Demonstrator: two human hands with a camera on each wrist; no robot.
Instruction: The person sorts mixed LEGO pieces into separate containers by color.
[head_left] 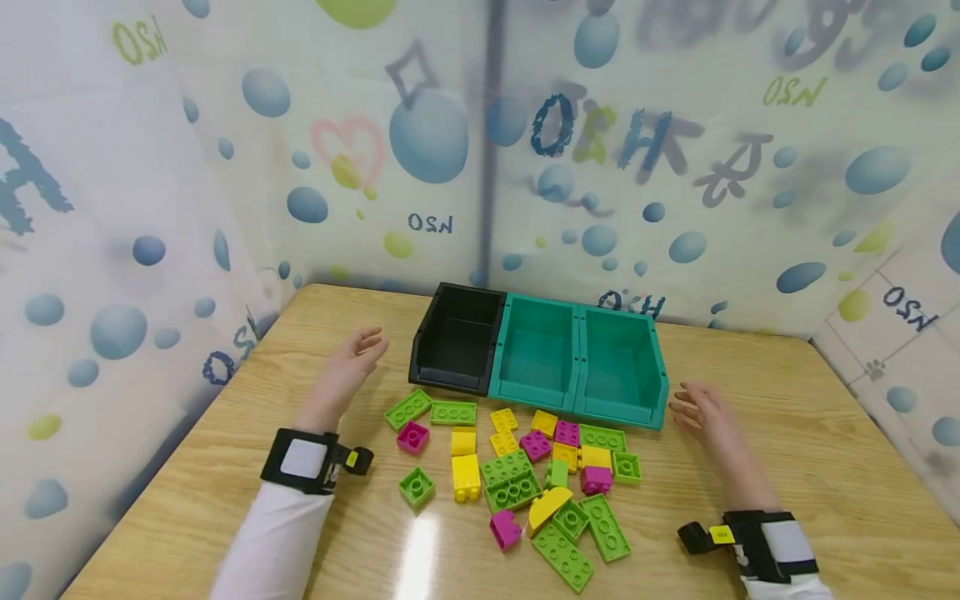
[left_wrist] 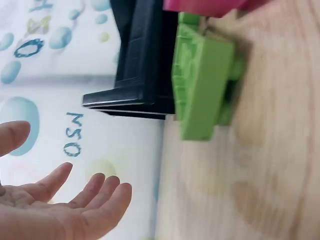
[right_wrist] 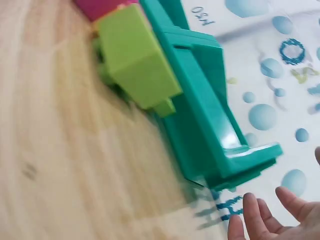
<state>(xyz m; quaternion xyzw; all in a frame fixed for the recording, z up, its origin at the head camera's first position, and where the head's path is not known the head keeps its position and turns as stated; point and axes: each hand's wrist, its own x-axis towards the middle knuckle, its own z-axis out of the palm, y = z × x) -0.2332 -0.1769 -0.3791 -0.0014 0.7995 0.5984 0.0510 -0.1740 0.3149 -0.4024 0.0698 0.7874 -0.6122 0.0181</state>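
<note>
White sleeves (head_left: 273, 533) are lying at near left and near right. The left hand (head_left: 348, 375) and right hand (head_left: 708, 421), each showing a wide, loose grip, are flanking the black bin (head_left: 450, 377) and teal bins (head_left: 531, 388); toy bricks (head_left: 513, 492) are crowding their near side. The nearest long green brick (head_left: 562, 556) is pointing from far left to near right. Behind the wooden surface (head_left: 360, 542), a patterned sheet (head_left: 450, 250) is hanging.
</note>
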